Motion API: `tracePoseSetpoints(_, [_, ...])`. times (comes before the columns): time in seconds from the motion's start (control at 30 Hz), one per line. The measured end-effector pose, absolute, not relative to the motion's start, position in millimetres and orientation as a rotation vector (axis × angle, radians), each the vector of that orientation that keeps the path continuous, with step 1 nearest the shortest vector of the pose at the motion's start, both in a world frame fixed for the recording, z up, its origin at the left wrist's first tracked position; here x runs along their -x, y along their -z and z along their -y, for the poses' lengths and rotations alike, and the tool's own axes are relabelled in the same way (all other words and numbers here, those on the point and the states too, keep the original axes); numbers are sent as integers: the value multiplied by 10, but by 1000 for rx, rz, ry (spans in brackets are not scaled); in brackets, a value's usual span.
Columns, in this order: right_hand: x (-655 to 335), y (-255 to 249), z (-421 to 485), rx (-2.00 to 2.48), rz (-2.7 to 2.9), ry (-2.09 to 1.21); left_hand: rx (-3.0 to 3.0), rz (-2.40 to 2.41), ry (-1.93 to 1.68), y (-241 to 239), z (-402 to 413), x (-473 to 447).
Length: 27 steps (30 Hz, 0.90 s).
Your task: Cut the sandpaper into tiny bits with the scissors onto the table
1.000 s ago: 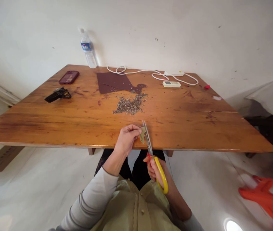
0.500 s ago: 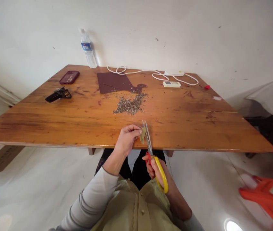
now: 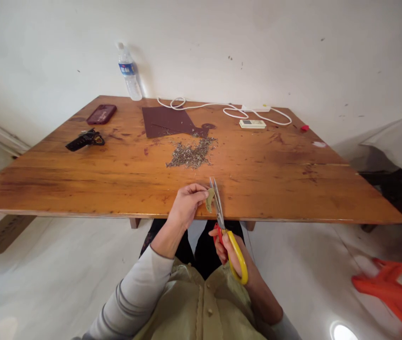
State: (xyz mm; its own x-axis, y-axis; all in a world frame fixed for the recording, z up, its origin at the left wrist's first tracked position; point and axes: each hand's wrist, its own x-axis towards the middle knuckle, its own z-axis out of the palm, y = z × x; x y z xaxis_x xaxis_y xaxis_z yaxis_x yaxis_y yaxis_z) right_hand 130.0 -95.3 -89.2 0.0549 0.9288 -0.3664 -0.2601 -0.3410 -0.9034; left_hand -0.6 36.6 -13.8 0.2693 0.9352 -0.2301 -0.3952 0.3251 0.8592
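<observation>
Over the near edge of a wooden table [image 3: 275,189] against a white wall, the left hand [image 3: 186,206] pinches a paper scrap [image 3: 209,200]; the right hand [image 3: 234,255] grips scissors [image 3: 222,222] beside it.

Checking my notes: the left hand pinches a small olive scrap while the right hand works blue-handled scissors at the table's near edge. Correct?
Only the colour is wrong: the head view shows the scissors with yellow and red handles. The left hand does pinch the olive scrap, the right hand works the scissors, at the near edge of the table.
</observation>
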Motion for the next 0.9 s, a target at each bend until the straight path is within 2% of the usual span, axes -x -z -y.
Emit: tracePoseSetpoints(0.9, [-1352,835,955,1349,752,-1501,-791,-826,-999,164,-392,30])
